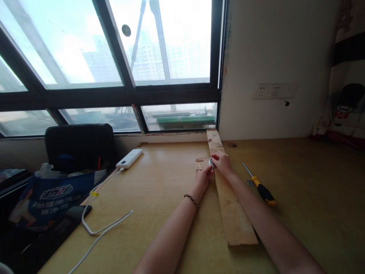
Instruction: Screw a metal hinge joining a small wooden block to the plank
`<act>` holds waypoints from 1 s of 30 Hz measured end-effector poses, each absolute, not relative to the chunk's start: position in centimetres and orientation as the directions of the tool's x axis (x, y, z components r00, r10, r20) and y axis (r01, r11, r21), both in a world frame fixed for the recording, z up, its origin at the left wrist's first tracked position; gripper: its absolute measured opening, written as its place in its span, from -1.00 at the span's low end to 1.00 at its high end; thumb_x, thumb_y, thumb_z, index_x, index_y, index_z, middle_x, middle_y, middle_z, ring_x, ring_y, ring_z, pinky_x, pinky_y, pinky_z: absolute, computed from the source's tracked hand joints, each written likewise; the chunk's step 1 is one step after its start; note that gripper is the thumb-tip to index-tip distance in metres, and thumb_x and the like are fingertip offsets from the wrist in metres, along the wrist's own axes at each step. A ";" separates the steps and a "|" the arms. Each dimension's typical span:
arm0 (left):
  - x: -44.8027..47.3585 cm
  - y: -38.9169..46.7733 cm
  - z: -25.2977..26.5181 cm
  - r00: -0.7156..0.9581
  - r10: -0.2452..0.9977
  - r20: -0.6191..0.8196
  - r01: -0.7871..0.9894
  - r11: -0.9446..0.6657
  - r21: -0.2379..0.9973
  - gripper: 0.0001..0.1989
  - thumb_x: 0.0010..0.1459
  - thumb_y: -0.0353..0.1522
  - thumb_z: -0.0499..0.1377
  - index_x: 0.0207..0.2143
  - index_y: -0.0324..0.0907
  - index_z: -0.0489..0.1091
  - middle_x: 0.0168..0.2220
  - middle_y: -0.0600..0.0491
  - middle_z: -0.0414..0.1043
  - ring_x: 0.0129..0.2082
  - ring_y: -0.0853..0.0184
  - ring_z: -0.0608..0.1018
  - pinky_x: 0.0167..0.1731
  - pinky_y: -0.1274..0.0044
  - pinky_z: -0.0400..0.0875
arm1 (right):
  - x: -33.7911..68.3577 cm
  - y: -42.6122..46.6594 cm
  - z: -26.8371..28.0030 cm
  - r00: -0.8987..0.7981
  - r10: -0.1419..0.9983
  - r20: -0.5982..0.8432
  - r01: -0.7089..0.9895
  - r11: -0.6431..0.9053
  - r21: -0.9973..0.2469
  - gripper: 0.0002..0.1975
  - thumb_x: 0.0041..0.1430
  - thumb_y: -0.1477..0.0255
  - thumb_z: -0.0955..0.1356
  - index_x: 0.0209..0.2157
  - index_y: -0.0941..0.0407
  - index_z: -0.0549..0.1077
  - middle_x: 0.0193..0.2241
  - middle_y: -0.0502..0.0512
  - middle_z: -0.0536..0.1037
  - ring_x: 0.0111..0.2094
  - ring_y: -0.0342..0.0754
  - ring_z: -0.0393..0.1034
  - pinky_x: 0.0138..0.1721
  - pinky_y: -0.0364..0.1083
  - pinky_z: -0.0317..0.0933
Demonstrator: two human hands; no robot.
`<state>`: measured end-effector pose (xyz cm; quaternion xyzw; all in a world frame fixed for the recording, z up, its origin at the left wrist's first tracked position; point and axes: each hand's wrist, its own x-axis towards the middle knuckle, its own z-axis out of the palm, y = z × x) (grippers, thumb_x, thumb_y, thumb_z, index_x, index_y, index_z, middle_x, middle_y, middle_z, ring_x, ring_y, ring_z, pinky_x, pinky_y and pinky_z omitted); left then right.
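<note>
Two hands are met over one small spot on the desk (159,179), and everything else is left lying. Far left, a black chair back (80,142) is seen behind a blue printed bag (54,198); what sits inside the bag is crumpled together and cannot be sorted out. A white power bank (129,158) is parked near the window sill, its white cable (105,224) trailed off toward the near edge, well apart from the work. A dark flat thing at the desk's left edge is partly cut off and cannot be named.

Now the middle. The left hand (203,177), a braided bracelet (191,200) at its wrist, is brought up from below, fingers curled in toward a small metal piece (211,163). A scrap of brown cardboard (201,164) is lying just beside it, half covered by the fingers. The right hand (222,163) is closed down from above on the same metal piece, pinched at the fingertips; both hands appear to have hold of it, though the piece is too small to be identified. It is held at the left edge of a long wooden plank (232,213), which is laid from the sill toward the viewer, seemingly as a work surface.

To the right, a yellow-and-black screwdriver (261,188) is left within reach, with a few small metal bits (250,183) just beside its shaft, too tiny to be told apart. Wall sockets (273,91) are seen beyond.
</note>
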<state>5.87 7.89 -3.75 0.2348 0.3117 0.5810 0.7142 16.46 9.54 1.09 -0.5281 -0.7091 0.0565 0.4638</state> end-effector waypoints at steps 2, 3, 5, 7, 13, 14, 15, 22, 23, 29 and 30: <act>5.9 7.8 -3.6 0.125 0.976 -0.181 -0.684 0.217 0.697 -0.83 -0.23 -0.51 0.24 -0.47 -0.32 0.40 -0.56 0.07 0.40 -0.63 0.54 0.38 -0.57 0.68 0.30 | 16.5 9.4 1.2 -0.043 0.806 0.591 0.717 0.437 -0.543 -0.82 -0.03 0.53 0.26 -0.40 0.15 0.49 -0.41 0.09 0.49 -0.40 -0.13 0.34 -0.32 -0.16 0.20; 5.9 7.8 -3.5 0.122 0.975 -0.186 -0.683 0.218 0.697 -0.83 -0.24 -0.52 0.24 -0.47 -0.31 0.40 -0.56 0.07 0.40 -0.64 0.54 0.38 -0.58 0.68 0.29 | 16.5 9.3 1.3 -0.057 0.806 0.589 0.731 0.436 -0.525 -0.82 -0.03 0.54 0.26 -0.40 0.16 0.49 -0.41 0.09 0.48 -0.39 -0.13 0.34 -0.31 -0.16 0.19; 5.9 7.7 -3.4 0.118 0.974 -0.193 -0.680 0.221 0.699 -0.83 -0.24 -0.52 0.24 -0.47 -0.32 0.40 -0.56 0.08 0.40 -0.65 0.54 0.37 -0.59 0.68 0.29 | 16.5 9.2 1.4 -0.079 0.802 0.592 0.758 0.434 -0.487 -0.82 -0.03 0.56 0.26 -0.40 0.16 0.49 -0.42 0.10 0.47 -0.38 -0.13 0.33 -0.30 -0.16 0.18; 5.9 7.7 -3.3 0.120 0.973 -0.197 -0.678 0.225 0.700 -0.84 -0.24 -0.52 0.24 -0.47 -0.33 0.40 -0.57 0.08 0.39 -0.65 0.54 0.37 -0.60 0.68 0.28 | 16.5 9.1 1.4 -0.092 0.796 0.599 0.771 0.438 -0.463 -0.81 -0.03 0.58 0.26 -0.40 0.16 0.49 -0.42 0.10 0.47 -0.38 -0.13 0.32 -0.30 -0.17 0.17; 5.9 7.8 -3.4 0.116 0.974 -0.196 -0.688 0.221 0.691 -0.84 -0.24 -0.51 0.25 -0.48 -0.33 0.40 -0.59 0.07 0.39 -0.65 0.54 0.38 -0.61 0.69 0.29 | 16.5 9.5 0.9 -0.131 0.771 0.624 0.741 0.494 -0.455 -0.80 -0.01 0.57 0.27 -0.35 0.17 0.51 -0.43 0.09 0.46 -0.40 -0.15 0.32 -0.32 -0.19 0.17; 5.9 7.8 -3.4 0.117 0.973 -0.197 -0.687 0.222 0.692 -0.84 -0.24 -0.52 0.25 -0.48 -0.34 0.40 -0.59 0.07 0.38 -0.65 0.54 0.37 -0.62 0.69 0.29 | 16.5 9.6 0.8 -0.135 0.770 0.623 0.739 0.497 -0.455 -0.80 0.00 0.57 0.27 -0.35 0.16 0.51 -0.43 0.09 0.46 -0.40 -0.15 0.33 -0.32 -0.19 0.17; 5.9 7.7 -3.4 0.118 0.973 -0.198 -0.685 0.224 0.693 -0.84 -0.24 -0.52 0.25 -0.47 -0.34 0.41 -0.59 0.07 0.38 -0.66 0.54 0.37 -0.62 0.69 0.28 | 16.5 9.6 0.7 -0.138 0.771 0.621 0.739 0.498 -0.454 -0.80 0.01 0.57 0.27 -0.35 0.16 0.51 -0.43 0.08 0.46 -0.40 -0.15 0.33 -0.31 -0.19 0.17; 5.9 7.7 -3.3 0.120 0.975 -0.188 -0.686 0.218 0.694 -0.82 -0.24 -0.51 0.25 -0.46 -0.34 0.41 -0.59 0.06 0.39 -0.66 0.54 0.38 -0.63 0.70 0.28 | 16.4 9.5 0.8 -0.156 0.781 0.605 0.756 0.488 -0.435 -0.80 0.06 0.54 0.25 -0.34 0.15 0.51 -0.42 0.09 0.47 -0.37 -0.15 0.34 -0.29 -0.20 0.17; 5.9 7.7 -3.3 0.119 0.974 -0.191 -0.687 0.219 0.693 -0.82 -0.24 -0.51 0.25 -0.46 -0.34 0.41 -0.58 0.06 0.39 -0.66 0.54 0.38 -0.63 0.70 0.28 | 16.4 9.5 0.7 -0.160 0.781 0.604 0.758 0.489 -0.432 -0.80 0.07 0.54 0.25 -0.34 0.15 0.51 -0.41 0.09 0.47 -0.37 -0.15 0.34 -0.29 -0.20 0.17; 5.9 7.9 -3.5 0.117 0.976 -0.181 -0.686 0.211 0.696 -0.79 -0.25 -0.51 0.26 -0.44 -0.34 0.40 -0.56 0.06 0.40 -0.65 0.54 0.39 -0.62 0.69 0.29 | 16.2 9.3 1.3 -0.154 0.800 0.580 0.772 0.464 -0.435 -0.80 0.05 0.50 0.27 -0.30 0.15 0.50 -0.41 0.10 0.49 -0.40 -0.14 0.34 -0.32 -0.19 0.17; 5.9 7.9 -3.6 0.122 0.977 -0.175 -0.687 0.210 0.696 -0.79 -0.24 -0.50 0.26 -0.43 -0.33 0.40 -0.56 0.06 0.40 -0.65 0.54 0.38 -0.62 0.69 0.29 | 16.4 9.2 1.8 -0.150 0.802 0.578 0.769 0.462 -0.441 -0.78 0.04 0.49 0.27 -0.26 0.15 0.49 -0.41 0.10 0.49 -0.41 -0.14 0.34 -0.32 -0.19 0.18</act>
